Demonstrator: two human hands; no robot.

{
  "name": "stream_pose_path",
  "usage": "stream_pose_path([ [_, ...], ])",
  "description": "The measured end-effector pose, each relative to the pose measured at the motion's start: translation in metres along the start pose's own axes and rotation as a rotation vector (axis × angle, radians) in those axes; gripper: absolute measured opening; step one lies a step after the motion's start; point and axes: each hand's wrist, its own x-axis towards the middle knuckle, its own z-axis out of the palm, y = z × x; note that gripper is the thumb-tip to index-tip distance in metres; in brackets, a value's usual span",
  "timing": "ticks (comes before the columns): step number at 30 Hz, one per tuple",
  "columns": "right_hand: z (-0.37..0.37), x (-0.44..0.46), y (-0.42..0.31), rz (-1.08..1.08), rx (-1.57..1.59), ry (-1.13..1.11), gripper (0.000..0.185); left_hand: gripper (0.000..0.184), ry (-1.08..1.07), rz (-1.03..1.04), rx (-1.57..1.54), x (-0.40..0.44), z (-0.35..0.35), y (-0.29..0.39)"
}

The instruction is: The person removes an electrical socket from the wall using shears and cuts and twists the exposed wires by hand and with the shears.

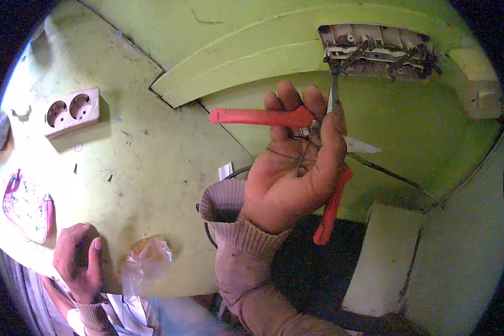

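Observation:
My right hand (pixel 297 168), palm turned up, is closed around a scissors-like tool with two red handles (pixel 257 116) and two metal blades. One handle has small teeth along its edge, and the blades spread apart. The upper blade (pixel 334 95) points at the lower left corner of an uncovered socket housing (pixel 378 51), its tip appearing to touch it. Dark metal parts and strips show inside the housing. At the left, my left hand (pixel 78 260) rests loosely on the green table, fingers bent, thumb apart, nothing visible in it.
A double socket cover (pixel 73 112) lies on the table, with two screws (pixel 110 178) nearby. A small pink-edged pouch (pixel 28 207) and a clear plastic bag (pixel 145 257) lie closer. A black cable (pixel 392 176) runs behind my right hand. A white switch (pixel 484 103) is at the right.

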Motion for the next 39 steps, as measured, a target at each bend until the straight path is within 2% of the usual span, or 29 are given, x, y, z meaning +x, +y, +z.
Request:
stream_pose_path([
  [11,0.019,0.0,-0.012,0.099,0.092,0.071,0.033,0.024,-0.026,0.012,-0.041,-0.001,-0.005,-0.003],
  [12,0.015,0.002,-0.014,0.018,-0.19,0.032,0.029,0.024,-0.039,0.013,-0.061,-0.002,-0.007,-0.003],
  [13,0.01,0.003,-0.016,-0.065,-0.471,-0.007,0.024,0.025,-0.069,-0.095,-0.148,-0.003,-0.011,-0.001],
  [14,0.005,0.006,-0.014,-0.067,-0.474,-0.012,0.024,0.025,-0.066,-0.097,-0.153,-0.003,-0.012,0.002],
  [16,-0.005,0.012,-0.007,-0.617,-1.223,-0.035,0.019,0.024,0.059,-0.08,-0.187,-0.001,-0.011,0.023],
  [17,-0.006,0.012,-0.009,-0.683,-1.229,-0.112,0.021,0.023,0.02,-0.087,-0.2,0.004,-0.014,0.047],
  [19,-0.02,0.019,-0.018,-0.763,-1.344,-0.217,0.025,0.036,-0.058,-0.083,-0.402,0.008,-0.011,0.078],
  [20,-0.023,0.023,-0.024,-0.844,-1.457,-0.31,0.029,0.053,-0.062,-0.228,-0.523,0.008,-0.005,0.1],
  [21,-0.022,0.024,-0.03,-0.847,-1.456,-0.318,0.029,0.069,-0.095,-0.281,-0.595,0.016,0.0,0.129],
  [22,-0.019,0.024,-0.036,-0.897,-1.59,-0.395,0.042,0.071,-0.163,-0.139,-0.549,0.024,0.009,0.136],
  [23,-0.017,0.023,-0.04,-0.947,-1.722,-0.471,0.056,0.058,-0.085,0.01,-0.497,0.032,0.025,0.147],
  [24,-0.017,0.022,-0.042,-0.952,-1.72,-0.476,0.056,0.058,-0.08,0.008,-0.501,0.04,0.035,0.153],
  [26,-0.017,0.021,-0.047,-0.919,-1.775,-0.551,0.065,0.041,-0.266,0.166,-0.445,0.053,0.05,0.16],
  [30,-0.004,0.015,-0.06,-0.876,-1.934,-0.566,0.066,0.028,-0.358,0.144,-0.435,0.06,0.075,0.164],
  [32,-0.001,0.011,-0.067,-0.83,-2.111,-0.665,0.071,0.017,-0.188,0.152,-0.553,0.057,0.089,0.161],
  [36,-0.005,-0.01,-0.095,-0.825,-2.092,-0.795,0.078,0.018,-0.096,0.147,-0.539,0.057,0.098,0.164],
  [39,-0.026,-0.011,-0.091,-0.984,-1.971,-0.588,0.078,0.02,-0.007,0.22,-0.652,0.059,0.103,0.175],
])
